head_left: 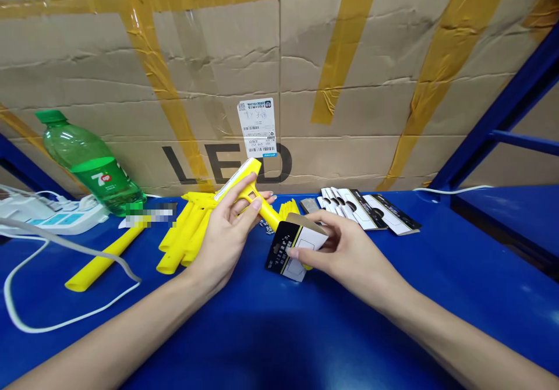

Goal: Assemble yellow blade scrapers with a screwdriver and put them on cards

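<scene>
My left hand (225,230) grips the head end of a yellow scraper (269,215), whose broad head with a white edge points up and left. The scraper's handle runs down to the right into a folded black-and-white packaging card (294,253). My right hand (345,244) pinches this card, thumb on its printed face, fingers behind it. The card surrounds part of the handle, and a bit of yellow shows below it. Left of my left hand lies a pile of yellow scrapers (187,236). Several more packaging cards (362,209) are fanned out beyond my right hand.
A single yellow tool (109,256) lies at the left, its far end blurred. Beyond it are a green soda bottle (102,172), a white power strip (70,220) and a looping cable (43,323). A large taped cardboard box (218,58) closes off the back of the blue table (262,337).
</scene>
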Demonstrator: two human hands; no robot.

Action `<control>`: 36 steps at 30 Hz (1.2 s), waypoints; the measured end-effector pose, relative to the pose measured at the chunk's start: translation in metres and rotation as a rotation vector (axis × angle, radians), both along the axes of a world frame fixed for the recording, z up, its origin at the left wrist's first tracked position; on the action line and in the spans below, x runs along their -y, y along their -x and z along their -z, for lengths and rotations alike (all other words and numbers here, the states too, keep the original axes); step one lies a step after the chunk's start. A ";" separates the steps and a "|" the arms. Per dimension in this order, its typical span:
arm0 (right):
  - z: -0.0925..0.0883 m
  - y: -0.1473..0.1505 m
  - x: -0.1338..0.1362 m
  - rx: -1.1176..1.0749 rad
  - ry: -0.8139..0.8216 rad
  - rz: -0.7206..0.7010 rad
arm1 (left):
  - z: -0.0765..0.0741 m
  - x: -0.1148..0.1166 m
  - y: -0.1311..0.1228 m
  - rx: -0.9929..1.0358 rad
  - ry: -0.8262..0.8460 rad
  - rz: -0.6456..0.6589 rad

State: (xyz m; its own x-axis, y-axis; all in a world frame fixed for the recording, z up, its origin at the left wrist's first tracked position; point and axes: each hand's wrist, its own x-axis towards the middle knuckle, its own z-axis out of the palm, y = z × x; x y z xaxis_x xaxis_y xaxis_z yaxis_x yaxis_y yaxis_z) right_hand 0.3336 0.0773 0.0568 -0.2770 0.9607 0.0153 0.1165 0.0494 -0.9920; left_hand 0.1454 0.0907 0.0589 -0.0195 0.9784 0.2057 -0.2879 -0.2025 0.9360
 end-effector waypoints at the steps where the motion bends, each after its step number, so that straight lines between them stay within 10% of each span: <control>1: -0.001 0.001 0.000 0.018 -0.012 0.003 | -0.001 0.000 0.001 -0.002 -0.007 0.003; 8: -0.005 0.007 0.009 0.226 -0.330 0.144 | -0.015 -0.004 0.007 0.057 0.087 -0.182; 36: -0.008 0.005 -0.021 -0.381 0.310 -0.041 | -0.013 -0.017 0.022 0.138 0.248 0.148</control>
State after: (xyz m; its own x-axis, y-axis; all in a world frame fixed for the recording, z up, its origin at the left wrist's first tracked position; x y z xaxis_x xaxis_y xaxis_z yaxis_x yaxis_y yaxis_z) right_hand 0.3286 0.0982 0.0643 -0.3452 0.9244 -0.1624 -0.2529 -0.2582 -0.9324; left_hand 0.1230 0.1073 0.0716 0.1158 0.9927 -0.0344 -0.4246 0.0808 0.9018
